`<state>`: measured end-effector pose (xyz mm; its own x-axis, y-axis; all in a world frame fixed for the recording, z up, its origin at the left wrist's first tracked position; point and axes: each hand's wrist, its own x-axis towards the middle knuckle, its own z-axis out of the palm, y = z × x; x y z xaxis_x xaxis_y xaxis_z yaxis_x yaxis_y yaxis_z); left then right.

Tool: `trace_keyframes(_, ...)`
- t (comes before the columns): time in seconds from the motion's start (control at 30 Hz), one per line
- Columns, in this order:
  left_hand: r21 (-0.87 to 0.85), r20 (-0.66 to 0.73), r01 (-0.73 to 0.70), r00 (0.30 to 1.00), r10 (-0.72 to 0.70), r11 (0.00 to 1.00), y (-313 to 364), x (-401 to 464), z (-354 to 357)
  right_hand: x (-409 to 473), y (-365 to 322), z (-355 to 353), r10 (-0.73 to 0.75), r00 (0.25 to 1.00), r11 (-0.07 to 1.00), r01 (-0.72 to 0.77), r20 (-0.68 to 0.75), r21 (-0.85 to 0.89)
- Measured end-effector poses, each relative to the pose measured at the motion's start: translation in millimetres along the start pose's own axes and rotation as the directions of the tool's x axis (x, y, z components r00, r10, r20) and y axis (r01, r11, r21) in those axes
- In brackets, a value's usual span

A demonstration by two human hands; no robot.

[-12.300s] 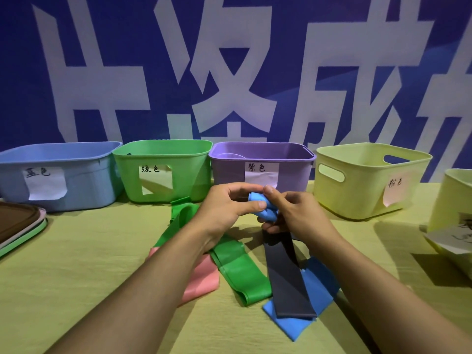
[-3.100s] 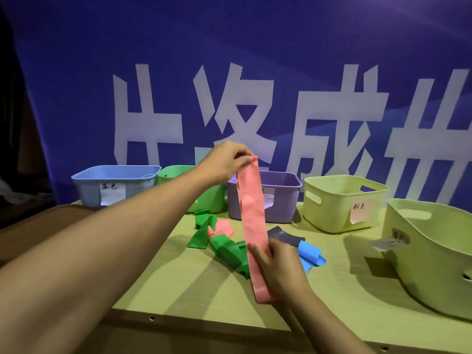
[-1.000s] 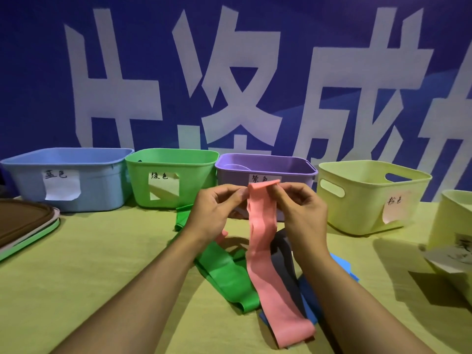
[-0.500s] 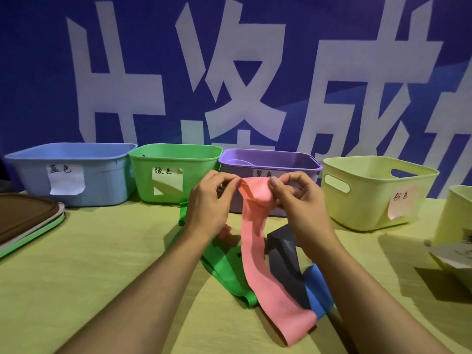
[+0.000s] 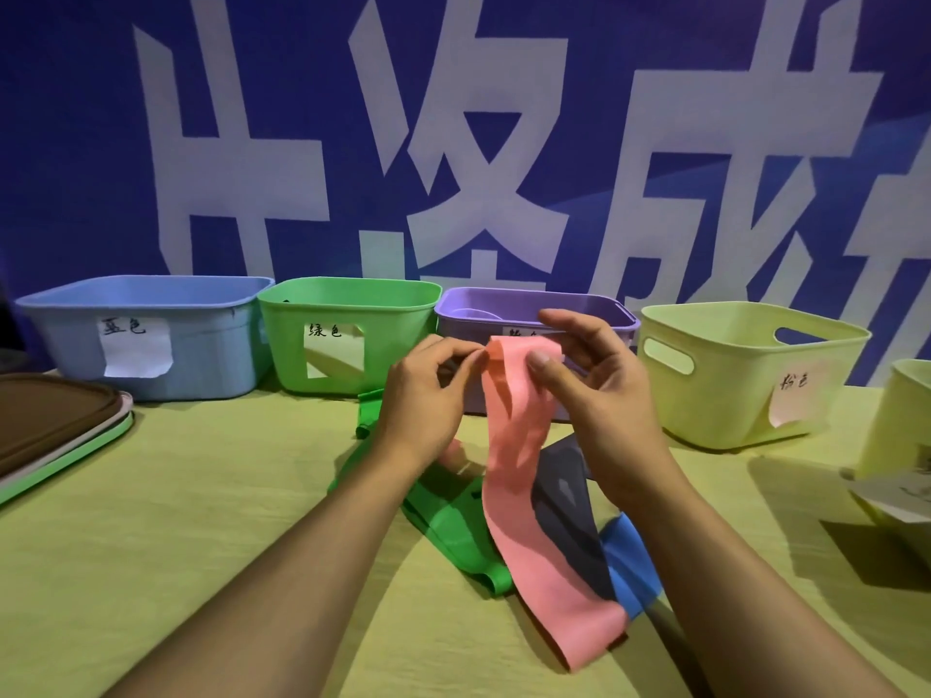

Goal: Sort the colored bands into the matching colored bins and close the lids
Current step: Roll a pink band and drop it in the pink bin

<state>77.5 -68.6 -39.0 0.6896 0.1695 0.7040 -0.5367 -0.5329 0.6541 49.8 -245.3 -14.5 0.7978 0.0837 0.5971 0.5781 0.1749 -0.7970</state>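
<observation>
My left grip point(image 5: 423, 390) and right grip point(image 5: 589, 385) both pinch the flat pink rubber band's point(image 5: 524, 476) top edge, its tail draping onto the yellow-green counter point(image 5: 176, 521).

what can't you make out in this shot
Head view only:
- Purple bin label: covered by the pink band and the right hand.
- Blue bin and green bin contents: hidden by their front walls.
- Far right bin: cut off by the frame edge.
- Blue band: mostly under the dark grey band.

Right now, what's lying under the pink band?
Under the pink band lie a dark grey band, a blue band and a green band. Anything directly beneath it is covered.
</observation>
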Motion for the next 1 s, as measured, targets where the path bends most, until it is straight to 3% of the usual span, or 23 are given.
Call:
trace_keyframes(0.23,-0.333,0.184,0.215,0.970,-0.161,0.918,18,-6,4,-1,-3,-3,-0.059,0.998,0.998,0.059,-0.003,0.008)
trace_keyframes(0.3,-0.438,0.224,0.292,0.952,-0.211,0.850,22,-8,5,0,-2,-3,-0.080,0.997,0.997,0.080,0.001,0.009)
trace_keyframes(0.4,-0.508,0.400,0.473,0.870,-0.288,0.720,21,-10,6,2,0,-4,-0.095,0.995,0.995,0.095,0.001,0.005)
trace_keyframes(0.5,-0.530,0.557,0.538,0.803,-0.209,0.655,21,-14,6,2,2,-6,-0.088,0.996,0.996,0.088,0.004,0.002)
trace_keyframes(0.6,-0.617,0.569,0.540,0.809,-0.150,0.572,25,-12,7,3,7,-6,-0.082,0.997,0.997,0.082,0.007,-0.012)
trace_keyframes(0.87,-0.565,0.353,0.412,0.904,-0.242,0.715,38,5,3,2,10,-3,-0.085,0.993,0.996,0.085,0.079,0.001)
trace_keyframes(1.0,-0.498,0.278,0.319,0.940,-0.200,0.806,48,15,1,2,9,-2,-0.108,0.990,0.994,0.108,0.092,0.005)
